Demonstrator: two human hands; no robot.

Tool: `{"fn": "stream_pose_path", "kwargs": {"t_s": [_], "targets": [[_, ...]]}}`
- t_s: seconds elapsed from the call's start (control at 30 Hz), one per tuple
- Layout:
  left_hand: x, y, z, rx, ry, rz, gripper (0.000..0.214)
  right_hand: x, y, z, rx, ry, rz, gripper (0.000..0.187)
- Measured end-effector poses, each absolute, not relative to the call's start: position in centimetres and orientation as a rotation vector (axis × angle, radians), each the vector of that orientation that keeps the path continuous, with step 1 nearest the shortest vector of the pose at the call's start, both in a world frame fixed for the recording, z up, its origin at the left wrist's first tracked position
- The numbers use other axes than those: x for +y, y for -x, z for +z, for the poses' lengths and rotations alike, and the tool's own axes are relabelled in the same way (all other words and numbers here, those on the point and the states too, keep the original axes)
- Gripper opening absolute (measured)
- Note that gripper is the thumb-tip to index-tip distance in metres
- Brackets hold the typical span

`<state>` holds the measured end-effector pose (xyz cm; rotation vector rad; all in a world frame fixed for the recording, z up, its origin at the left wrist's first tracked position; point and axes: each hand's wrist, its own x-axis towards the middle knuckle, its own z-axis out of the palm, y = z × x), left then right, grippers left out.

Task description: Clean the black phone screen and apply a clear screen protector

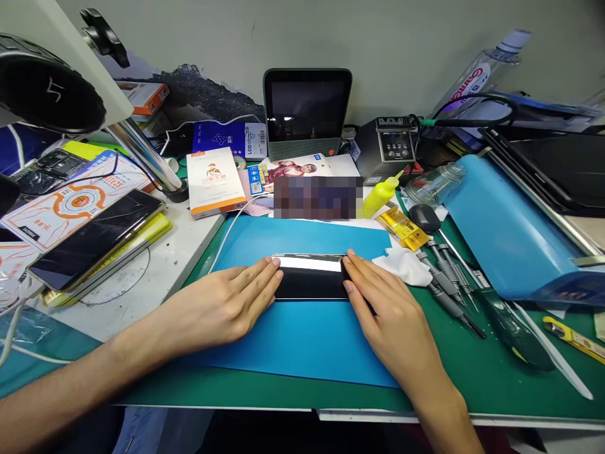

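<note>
A smartphone (312, 284) lies sideways, dark glossy screen up, on a blue mat (302, 347). A bright band of reflected light crosses its upper half. Over its left end lie the straight, close-set fingers of my left hand (236, 296), gripping that end. My right hand (387, 302) holds the opposite end, with fingertips at the upper corner and along the right side. Both ends of the phone are hidden under my fingers. A crumpled white cloth (404, 265) sits just beyond my right hand.
Screwdrivers (447, 293), a dark-handled tool (513, 331) and a yellow cutter (571, 337) lie right. A yellow squeeze bottle (382, 195) and glass jar (437, 183) stand behind. Another phone (97, 239) rests left, near a lamp-like stand (146, 157). A display (308, 104) stands at the back.
</note>
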<state>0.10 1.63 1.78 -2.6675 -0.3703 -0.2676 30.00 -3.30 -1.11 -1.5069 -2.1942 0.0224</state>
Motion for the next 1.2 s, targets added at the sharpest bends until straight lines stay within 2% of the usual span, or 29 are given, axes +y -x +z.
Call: {"fn": "stream_pose_path", "kwargs": {"t_s": [0.33,1.2], "targets": [[2.16,0.21,2.12,-0.36,2.713,-0.323,0.031,-3.3,-29.71,-1.08,-2.233,1.495,-0.069,0.04],[2.24,0.0,2.36,-0.401,2.759,-0.309,0.03,-3.27,-29.69,-1.13,-2.224,1.502,-0.06,0.042]]}}
